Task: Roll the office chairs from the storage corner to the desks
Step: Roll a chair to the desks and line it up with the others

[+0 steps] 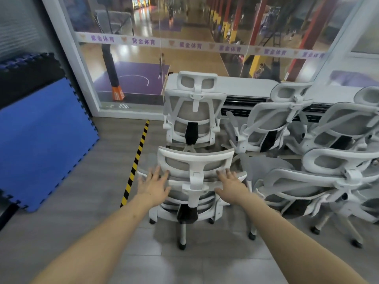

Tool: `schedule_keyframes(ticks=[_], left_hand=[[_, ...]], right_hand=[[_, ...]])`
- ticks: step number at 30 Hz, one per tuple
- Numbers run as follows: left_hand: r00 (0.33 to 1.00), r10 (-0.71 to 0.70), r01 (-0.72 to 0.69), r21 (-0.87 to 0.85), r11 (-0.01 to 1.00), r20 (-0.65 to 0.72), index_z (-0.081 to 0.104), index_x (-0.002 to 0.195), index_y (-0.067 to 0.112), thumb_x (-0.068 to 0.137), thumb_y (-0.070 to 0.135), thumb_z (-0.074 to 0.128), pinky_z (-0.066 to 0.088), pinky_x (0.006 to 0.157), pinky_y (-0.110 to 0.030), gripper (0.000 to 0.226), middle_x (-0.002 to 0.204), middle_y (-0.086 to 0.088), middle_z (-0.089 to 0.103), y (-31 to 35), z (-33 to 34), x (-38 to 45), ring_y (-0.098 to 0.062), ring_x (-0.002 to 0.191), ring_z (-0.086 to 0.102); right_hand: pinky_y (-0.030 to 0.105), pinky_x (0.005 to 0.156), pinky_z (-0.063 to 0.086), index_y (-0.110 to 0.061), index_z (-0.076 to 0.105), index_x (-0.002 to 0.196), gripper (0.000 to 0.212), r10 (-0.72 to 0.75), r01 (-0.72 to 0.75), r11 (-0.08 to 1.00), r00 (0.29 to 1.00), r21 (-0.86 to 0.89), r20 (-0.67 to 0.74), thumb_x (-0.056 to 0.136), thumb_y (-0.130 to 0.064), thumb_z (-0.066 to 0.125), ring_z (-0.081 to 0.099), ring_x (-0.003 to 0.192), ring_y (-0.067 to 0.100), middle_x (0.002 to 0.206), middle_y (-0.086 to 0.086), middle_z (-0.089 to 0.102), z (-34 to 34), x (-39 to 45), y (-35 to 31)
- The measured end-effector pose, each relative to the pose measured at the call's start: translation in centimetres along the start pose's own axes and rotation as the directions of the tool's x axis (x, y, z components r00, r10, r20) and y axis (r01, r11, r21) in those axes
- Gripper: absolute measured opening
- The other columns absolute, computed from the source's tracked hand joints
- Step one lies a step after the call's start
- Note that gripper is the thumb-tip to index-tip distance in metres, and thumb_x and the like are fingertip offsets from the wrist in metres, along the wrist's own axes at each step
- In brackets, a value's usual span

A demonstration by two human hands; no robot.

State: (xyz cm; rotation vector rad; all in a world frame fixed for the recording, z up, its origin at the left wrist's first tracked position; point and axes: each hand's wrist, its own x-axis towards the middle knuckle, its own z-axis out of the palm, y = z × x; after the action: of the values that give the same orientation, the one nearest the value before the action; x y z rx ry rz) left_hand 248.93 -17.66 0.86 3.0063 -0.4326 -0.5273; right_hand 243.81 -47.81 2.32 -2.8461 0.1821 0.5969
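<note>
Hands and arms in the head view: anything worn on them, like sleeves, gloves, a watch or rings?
Nothing worn shows. The left hand and right hand are without gloves, and I see no rings. Both forearms are uncovered from wrist to the frame's lower edge: no sleeves, watch or bands in view.

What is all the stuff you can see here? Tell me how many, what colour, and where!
office chairs: at least five, white frames with grey mesh, packed together in the corner by the window; the nearest one stands right in front of the person
foam mats: a blue one in front, darker ones behind, leaning on the left wall
hazard tape: one strip, yellow and black, on the floor left of the chairs
floor: grey, underfoot
window: big glass wall with a band of purple writing, looking down on a basketball court
hands: two, bare, fingers spread; left hand and right hand at the nearest chair's backrest
</note>
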Motion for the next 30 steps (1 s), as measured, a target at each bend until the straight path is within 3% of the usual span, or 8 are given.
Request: schedule_keyframes(ticks=[3, 5, 13, 17, 21, 30], left_hand=[[0.995, 0.015, -0.014, -0.006, 1.0, 0.094, -0.016, 0.163, 0.038, 0.107, 0.057, 0.031, -0.001, 0.123, -0.069, 0.075, 0.173, 0.0, -0.019, -1.7, 0.8, 1.7, -0.032, 0.157, -0.023], [0.995, 0.027, -0.028, 0.004, 1.0, 0.093, -0.016, 0.162, 0.041, 0.106, 0.058, 0.033, -0.001, 0.12, -0.074, 0.076, 0.174, 0.001, -0.015, -2.2, 1.6, 1.6, -0.031, 0.157, -0.023], [0.993, -0.019, 0.015, 0.037, 0.999, 0.116, -0.016, 0.161, 0.048, 0.101, 0.07, 0.028, -0.014, 0.111, -0.082, 0.077, 0.171, 0.002, -0.026, -1.8, 2.9, -2.4, -0.036, 0.153, -0.031], [0.986, -0.061, 0.062, -0.002, 0.998, 0.152, -0.018, 0.157, 0.054, 0.101, 0.072, 0.029, -0.01, 0.105, -0.087, 0.076, 0.167, 0.007, -0.033, -1.7, 3.4, -5.3, -0.042, 0.151, -0.034], [0.983, -0.047, 0.057, -0.056, 0.997, 0.179, -0.021, 0.156, 0.055, 0.1, 0.072, 0.031, -0.009, 0.108, -0.085, 0.078, 0.164, 0.009, -0.039, -2.3, 4.6, -8.0, -0.041, 0.148, -0.039], [0.979, -0.017, 0.026, -0.039, 0.999, 0.203, -0.021, 0.153, 0.061, 0.098, 0.075, 0.03, -0.014, 0.114, -0.076, 0.076, 0.163, 0.008, -0.04, -2.5, 6.6, -12.0, -0.043, 0.146, -0.041]], right_hand=[[0.06, 0.126, 0.014, -0.037, -0.012, 0.165, 0.083, 0.016, -0.015, 0.998, 1.0, -0.066, 0.009, 0.104, -0.056, 0.041, -0.014, 0.159, 0.035, 0.173, 0.008, -0.019, 1.2, 1.4, 0.1], [0.057, 0.126, 0.012, -0.039, -0.016, 0.163, 0.084, 0.022, -0.025, 0.994, 0.999, -0.103, -0.03, 0.102, -0.06, 0.038, -0.012, 0.16, 0.033, 0.174, 0.009, -0.014, 2.5, 1.4, 0.0], [0.06, 0.126, 0.007, -0.048, -0.017, 0.16, 0.08, 0.026, -0.026, 0.996, 1.0, -0.084, 0.002, 0.101, -0.064, 0.034, -0.017, 0.159, 0.025, 0.173, 0.002, -0.018, 4.5, -1.9, 0.3], [0.062, 0.126, 0.008, -0.049, -0.018, 0.16, 0.079, 0.011, -0.011, 0.996, 1.0, -0.084, 0.007, 0.101, -0.065, 0.033, -0.018, 0.159, 0.025, 0.173, 0.001, -0.019, 5.4, -4.1, -0.3], [0.061, 0.127, 0.007, -0.049, -0.019, 0.159, 0.079, -0.006, 0.005, 0.996, 1.0, -0.084, -0.014, 0.101, -0.065, 0.033, -0.018, 0.159, 0.025, 0.173, 0.002, -0.02, 7.0, -6.6, -0.7], [0.059, 0.124, 0.015, -0.051, -0.002, 0.162, 0.069, -0.022, 0.02, 0.999, 0.998, -0.038, -0.058, 0.103, -0.058, 0.033, -0.013, 0.16, 0.02, 0.175, -0.003, -0.011, 9.3, -11.3, -0.5]])
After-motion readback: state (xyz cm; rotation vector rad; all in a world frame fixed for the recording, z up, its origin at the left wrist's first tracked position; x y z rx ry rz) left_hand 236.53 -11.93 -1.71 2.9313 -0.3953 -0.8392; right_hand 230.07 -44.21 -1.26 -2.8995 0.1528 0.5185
